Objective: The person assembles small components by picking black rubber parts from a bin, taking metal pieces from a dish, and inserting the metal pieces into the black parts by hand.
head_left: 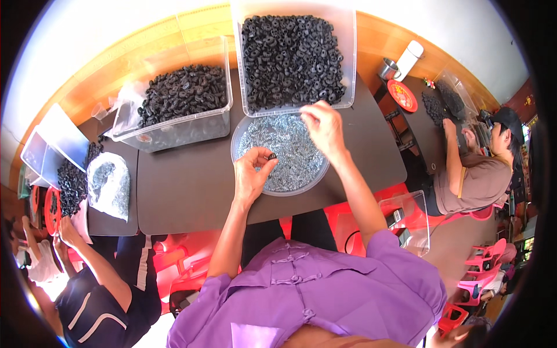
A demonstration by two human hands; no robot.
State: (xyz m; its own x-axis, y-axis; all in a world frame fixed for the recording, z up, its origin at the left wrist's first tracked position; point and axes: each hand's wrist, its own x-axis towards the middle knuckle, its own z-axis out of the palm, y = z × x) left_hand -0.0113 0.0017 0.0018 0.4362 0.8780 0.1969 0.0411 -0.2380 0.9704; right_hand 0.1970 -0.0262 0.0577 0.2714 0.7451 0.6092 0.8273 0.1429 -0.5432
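Observation:
My left hand (250, 176) is closed in a pinch on a small black ring-shaped part (272, 156), over the left side of a round clear tub (277, 194). Many small silvery metal pieces (290, 165) fill the tub; their exact kind is too small to make out. Above its far right rim, my right hand (326, 130) has thumb and fingers pressed together beside the near edge of a clear bin (350, 64). Whatever sits between those right fingertips cannot be made out. Loose black ring-shaped parts (290, 58) are heaped in that bin.
Left of the bin stands another clear box (185, 134) of black pieces. A plastic bag (109, 185) lies at the dark table's (191, 191) left. Co-workers sit at left (98, 290) and right (478, 180). Red stools (180, 261) stand below.

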